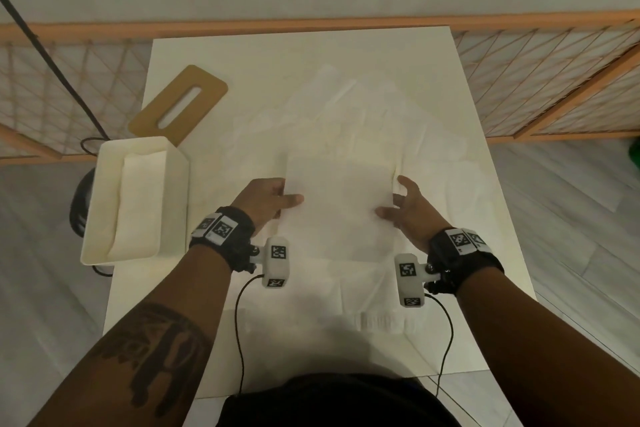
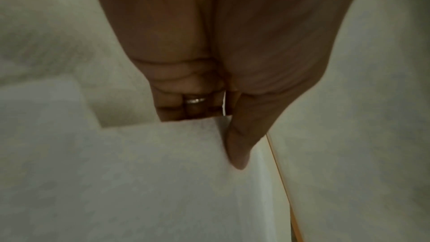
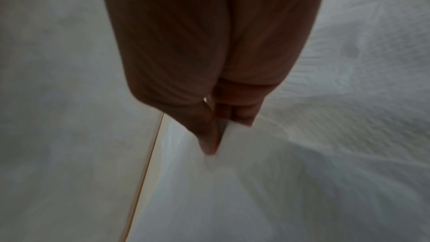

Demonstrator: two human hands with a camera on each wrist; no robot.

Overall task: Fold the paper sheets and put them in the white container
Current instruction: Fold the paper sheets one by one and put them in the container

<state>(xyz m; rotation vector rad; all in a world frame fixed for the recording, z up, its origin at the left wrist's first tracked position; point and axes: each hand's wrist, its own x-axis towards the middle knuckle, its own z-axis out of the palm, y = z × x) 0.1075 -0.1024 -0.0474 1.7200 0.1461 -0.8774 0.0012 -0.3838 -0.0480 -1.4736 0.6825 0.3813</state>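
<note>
A white paper sheet [image 1: 341, 208] is held up over the table's middle, above several crumpled white sheets [image 1: 332, 111] spread across the top. My left hand [image 1: 273, 199] pinches its left edge, thumb on top and fingers behind. In the left wrist view my left hand [image 2: 223, 117] has the thumb pressed on the paper sheet [image 2: 139, 181]. My right hand [image 1: 401, 206] pinches the right edge the same way. The right wrist view shows my right hand [image 3: 221, 130] with the thumb on the paper sheet [image 3: 256, 190]. The white container [image 1: 175, 163] stands at the table's left edge with folded paper inside.
A tan lid with a slot [image 1: 178, 102] lies behind the container. The white table [image 1: 485, 288] ends close to my body. A wooden lattice frame [image 1: 540, 80] stands behind the table. A black cable [image 1: 45, 52] hangs at the left.
</note>
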